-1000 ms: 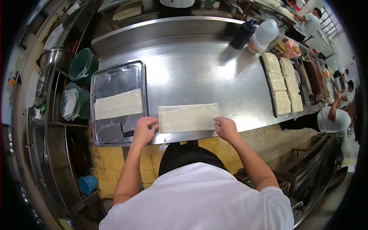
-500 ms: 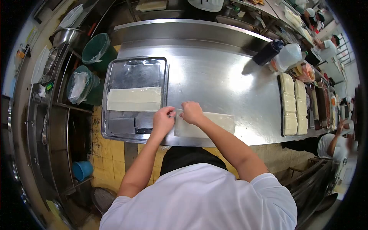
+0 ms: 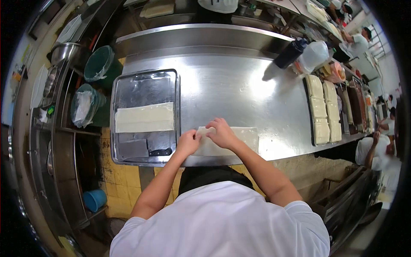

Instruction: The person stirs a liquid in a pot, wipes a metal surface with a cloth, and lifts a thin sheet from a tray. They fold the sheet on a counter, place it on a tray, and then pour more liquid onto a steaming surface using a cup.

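A thin, pale dough sheet (image 3: pixel 245 138) lies flat on the steel table in front of me. My left hand (image 3: pixel 189 143) is closed in a pinch at its left end. Just to the right, my right hand (image 3: pixel 222 134) has its fingers bent down and closed on the sheet's upper left part. The fingers partly cover that end of the dough. On the metal tray (image 3: pixel 177 96) to my left rests another rectangular dough sheet (image 3: pixel 144 118). Below it on the tray is a wide-bladed cleaver (image 3: pixel 136 148) with a black handle.
Blocks of pale dough (image 3: pixel 317 109) stand in two rows at the right. A dark bottle (image 3: pixel 291 53) and a translucent plastic jug (image 3: pixel 314 56) are at the back right. Green bins (image 3: pixel 102 66) stand beyond the table's left end. Other people work at the far right.
Both hands have moved slightly right over the dough sheet's left end, and my left hand now touches it. The view has shifted a little, and the cleaver's handle shows more fully.
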`<state>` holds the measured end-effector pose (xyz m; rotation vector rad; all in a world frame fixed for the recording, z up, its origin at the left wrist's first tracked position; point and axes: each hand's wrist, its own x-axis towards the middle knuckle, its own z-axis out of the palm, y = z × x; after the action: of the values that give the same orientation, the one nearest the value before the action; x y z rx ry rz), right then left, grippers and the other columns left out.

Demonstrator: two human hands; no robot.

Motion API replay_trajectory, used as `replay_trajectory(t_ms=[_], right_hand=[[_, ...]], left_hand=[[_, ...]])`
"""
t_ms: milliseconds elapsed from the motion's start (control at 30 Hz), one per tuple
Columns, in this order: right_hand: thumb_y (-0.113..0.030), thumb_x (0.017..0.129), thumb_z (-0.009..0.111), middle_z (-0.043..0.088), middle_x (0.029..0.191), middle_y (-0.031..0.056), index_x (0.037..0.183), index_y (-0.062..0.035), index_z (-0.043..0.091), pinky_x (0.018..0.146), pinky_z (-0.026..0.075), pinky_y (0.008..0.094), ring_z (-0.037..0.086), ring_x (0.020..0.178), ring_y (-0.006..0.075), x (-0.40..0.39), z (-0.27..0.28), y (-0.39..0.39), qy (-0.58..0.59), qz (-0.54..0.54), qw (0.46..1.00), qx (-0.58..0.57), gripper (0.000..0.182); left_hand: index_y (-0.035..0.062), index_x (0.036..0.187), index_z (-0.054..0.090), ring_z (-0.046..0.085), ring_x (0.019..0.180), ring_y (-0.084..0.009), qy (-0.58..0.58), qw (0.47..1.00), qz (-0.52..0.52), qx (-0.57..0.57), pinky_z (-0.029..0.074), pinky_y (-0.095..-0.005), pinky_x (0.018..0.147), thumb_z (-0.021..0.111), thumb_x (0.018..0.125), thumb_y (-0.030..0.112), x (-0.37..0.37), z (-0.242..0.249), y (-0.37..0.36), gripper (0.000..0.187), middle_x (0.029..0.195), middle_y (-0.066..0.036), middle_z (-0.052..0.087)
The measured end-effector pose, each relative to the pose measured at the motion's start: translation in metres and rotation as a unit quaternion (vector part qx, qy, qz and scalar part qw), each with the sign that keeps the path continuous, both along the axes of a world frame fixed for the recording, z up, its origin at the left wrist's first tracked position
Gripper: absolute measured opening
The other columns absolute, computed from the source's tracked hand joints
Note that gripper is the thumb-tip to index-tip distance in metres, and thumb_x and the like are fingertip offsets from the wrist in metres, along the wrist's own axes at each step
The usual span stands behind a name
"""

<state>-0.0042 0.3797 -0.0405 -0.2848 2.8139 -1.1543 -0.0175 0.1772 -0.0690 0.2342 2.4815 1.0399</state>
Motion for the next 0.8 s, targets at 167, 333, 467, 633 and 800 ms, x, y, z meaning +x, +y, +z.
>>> replay_trajectory(t_ms=[167,333,467,633,800], right_hand=[[-0.017,0.084,0.074,0.068,0.108,0.0207,0.104,0.0001,0.073,0.098,0.049,0.0459,0.061,0.11,0.0396,0.046,0.013,0.034,-0.056,-0.105,0.992,-0.043,0.026],[-0.016,0.086,0.073,0.07,0.107,0.0206,0.11,0.0012,0.071,0.094,0.051,0.0451,0.064,0.105,0.0381,0.087,0.011,0.062,-0.058,-0.152,0.983,-0.081,0.03],[-0.016,0.087,0.073,0.072,0.107,0.0183,0.119,0.0015,0.068,0.093,0.053,0.0421,0.067,0.103,0.032,0.112,0.005,0.082,-0.033,-0.179,0.979,-0.09,0.037],[-0.016,0.085,0.072,0.072,0.11,0.0196,0.121,0.0022,0.066,0.094,0.053,0.0433,0.067,0.104,0.0351,0.14,-0.005,0.112,-0.029,-0.275,0.951,-0.14,0.041],[-0.016,0.085,0.073,0.071,0.11,0.0181,0.128,0.0031,0.061,0.092,0.054,0.0397,0.068,0.103,0.0287,0.16,-0.039,0.144,-0.032,-0.374,0.898,-0.229,0.049]], left_hand=[[0.0002,0.096,0.063,0.066,0.086,-0.0492,0.057,0.994,0.083,-0.029,0.05,-0.0577,0.076,0.057,0.101,0.034,0.018,-0.013,0.012,0.034,0.088,-0.028,0.069],[0.0011,0.1,0.06,0.066,0.083,-0.0512,0.147,0.977,0.104,-0.11,0.049,-0.0612,0.074,0.05,0.105,0.032,0.035,-0.006,0.037,0.033,0.086,-0.03,0.069],[0.0019,0.1,0.06,0.065,0.076,-0.0516,0.206,0.969,0.076,-0.114,0.048,-0.0628,0.07,0.048,0.106,0.03,0.04,0.024,0.062,0.031,0.08,-0.028,0.068],[0.0025,0.097,0.059,0.065,0.072,-0.0511,0.273,0.959,0.005,-0.08,0.048,-0.0612,0.065,0.05,0.105,0.027,0.045,0.118,0.11,0.027,0.075,-0.027,0.068],[0.0026,0.093,0.058,0.065,0.067,-0.0485,0.326,0.943,-0.065,-0.017,0.049,-0.0564,0.061,0.057,0.102,0.02,0.067,0.214,0.167,0.019,0.072,-0.025,0.066]])
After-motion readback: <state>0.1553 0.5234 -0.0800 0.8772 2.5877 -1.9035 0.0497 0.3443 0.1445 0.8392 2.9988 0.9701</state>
